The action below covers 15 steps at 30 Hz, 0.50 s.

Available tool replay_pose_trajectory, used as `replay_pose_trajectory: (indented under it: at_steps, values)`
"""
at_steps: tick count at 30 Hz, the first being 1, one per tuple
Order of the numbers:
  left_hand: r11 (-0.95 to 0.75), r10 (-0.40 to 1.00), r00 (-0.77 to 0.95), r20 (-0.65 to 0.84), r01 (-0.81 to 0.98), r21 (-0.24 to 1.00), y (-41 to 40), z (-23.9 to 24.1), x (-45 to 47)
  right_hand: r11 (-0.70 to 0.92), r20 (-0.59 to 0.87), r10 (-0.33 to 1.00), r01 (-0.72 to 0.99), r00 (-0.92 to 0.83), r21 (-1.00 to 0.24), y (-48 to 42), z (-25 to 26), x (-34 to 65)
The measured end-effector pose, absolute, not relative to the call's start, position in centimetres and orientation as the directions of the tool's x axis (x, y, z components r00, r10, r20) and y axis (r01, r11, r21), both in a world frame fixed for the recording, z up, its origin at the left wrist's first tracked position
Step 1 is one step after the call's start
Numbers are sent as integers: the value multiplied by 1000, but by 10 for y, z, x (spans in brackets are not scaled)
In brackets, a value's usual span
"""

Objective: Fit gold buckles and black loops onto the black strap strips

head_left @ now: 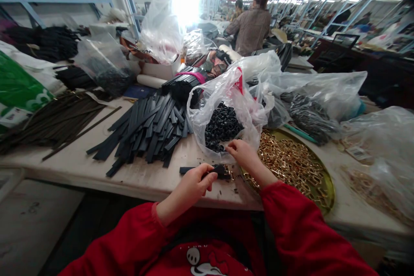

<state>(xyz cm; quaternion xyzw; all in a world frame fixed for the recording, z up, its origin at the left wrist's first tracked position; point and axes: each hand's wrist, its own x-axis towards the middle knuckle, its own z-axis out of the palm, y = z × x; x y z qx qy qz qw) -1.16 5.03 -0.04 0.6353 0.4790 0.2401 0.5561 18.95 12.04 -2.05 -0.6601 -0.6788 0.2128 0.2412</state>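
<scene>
My left hand (194, 186) is closed on a short black strap (217, 170) lying at the table's front edge. My right hand (243, 153) reaches to the mouth of a clear plastic bag (233, 95) full of small black rings (222, 126), its fingers curled; what they pinch is hidden. A round tray of gold metal buckles (291, 164) lies just right of my right wrist. A pile of flat black straps (148, 131) is spread on the table to the left of the bag.
More plastic bags (323, 95) with dark parts lie at the right. Thin dark strips (54, 120) and a green bag (16, 88) sit at the left. A person (252, 26) in a brown top stands farther back. Blue shelving lines both sides.
</scene>
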Motion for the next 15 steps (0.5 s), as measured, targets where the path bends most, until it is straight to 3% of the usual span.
replay_pose_trajectory:
  at_steps: [2,6,7,9,11,13,15]
  values:
    - [111,872,423,-245,317,942,55,-2,-12,15,-6,1000,836,-22,-549,138,-29,190]
    - [126,899,364,-243,315,941,61,0,-13,23,7,1000,809,-24,-587,138,-30,191]
    - [111,910,348,-224,316,942,62,2,-12,16,7,1000,764,-15,-645,132,-26,190]
    - [58,936,313,-159,309,949,64,7,-10,-42,-53,999,524,-6,-851,113,-18,185]
    - [-5,953,290,-89,307,952,63,12,-7,-160,-165,985,107,-46,-981,90,-9,176]
    - [-53,957,286,-44,322,945,59,14,-4,-245,-232,969,-190,-88,-951,68,-4,166]
    - [-83,950,309,-36,362,929,53,14,-2,-242,-234,970,-294,-65,-925,50,-2,157]
